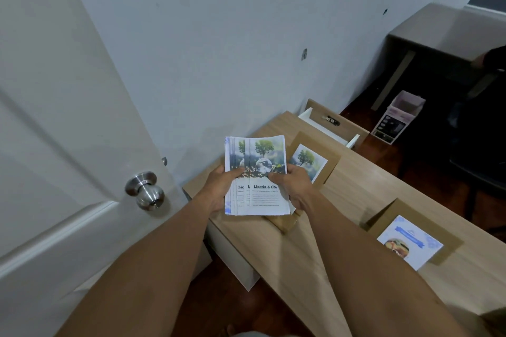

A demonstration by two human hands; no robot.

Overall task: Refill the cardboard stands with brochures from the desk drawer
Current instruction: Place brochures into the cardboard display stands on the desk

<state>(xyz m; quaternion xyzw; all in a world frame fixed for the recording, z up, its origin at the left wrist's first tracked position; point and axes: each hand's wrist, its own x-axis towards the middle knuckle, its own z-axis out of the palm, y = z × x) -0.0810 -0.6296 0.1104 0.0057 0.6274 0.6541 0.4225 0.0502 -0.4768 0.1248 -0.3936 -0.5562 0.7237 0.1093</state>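
Left hand (219, 189): thumb laid across the printed face, remaining fingers curled behind the sheets, pinching the left edge of the brochures (257, 175). Right hand (293, 186): thumb pressed on the front near the right edge, fingers wrapped behind, gripping the same stack. Brochures: thin glossy paper, rectangular, fanned slightly sideways so several identical covers overlap; each shows a green tree above a globe and the heading "Liceria & Co." over small grey text. The stack is held upright above the left end of the desk (356, 189), just in front of the near cardboard stand (327, 169). Near cardboard stand: plain brown card, flat-fronted, bearing a tree-and-globe leaflet on its face; its lower part is hidden behind the right hand and the stack. Second cardboard stand (405, 216): same brown card, farther right on the desk, carrying a white-and-blue leaflet with a round picture. Desk: pale wood-grain laminate top, white side panels. Desk drawer (331, 126): pulled open at the far end, white inner walls, wood-tone front, a small dark item lying inside. Door (54, 145): white, panelled, with a brushed-metal round knob (146, 190), standing close at the left. Wall (219, 49): pale grey, matte, with a few small marks. Floor (383, 150): dark reddish wood. Small open-topped printed box (397, 120): stands on the floor beyond the drawer.
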